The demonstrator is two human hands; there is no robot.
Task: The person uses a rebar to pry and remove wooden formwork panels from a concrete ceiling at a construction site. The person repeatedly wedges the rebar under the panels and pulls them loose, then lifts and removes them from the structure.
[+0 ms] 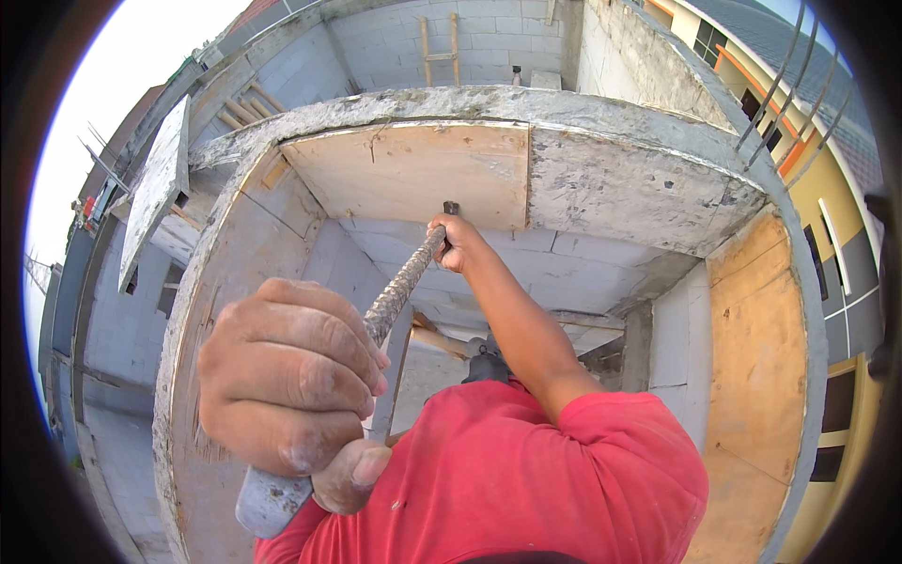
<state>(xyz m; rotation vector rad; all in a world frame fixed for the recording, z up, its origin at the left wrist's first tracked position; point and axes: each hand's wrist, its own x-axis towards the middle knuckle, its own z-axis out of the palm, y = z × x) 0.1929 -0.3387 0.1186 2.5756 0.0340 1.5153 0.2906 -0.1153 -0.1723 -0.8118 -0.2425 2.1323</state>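
Note:
A long ribbed steel pry bar [402,289] slants from close in front of me toward the concrete beam. My left hand [291,376], large at the lower left, is closed in a fist around its near part, and the grey flattened end pokes out below the fist. Farther along, my right hand [453,242] grips the bar close to its dark far tip, with the arm stretched out. That tip overlaps the lower part of a plywood panel [413,169] on the beam's face; whether it touches the wood I cannot tell.
A concrete beam [423,103] curves across ahead. More plywood [756,357] lines the right side, and boards [235,310] the left. Steel rods [789,85] stick up at the upper right. Below lie a wooden piece [440,342] and a pale block wall [583,258].

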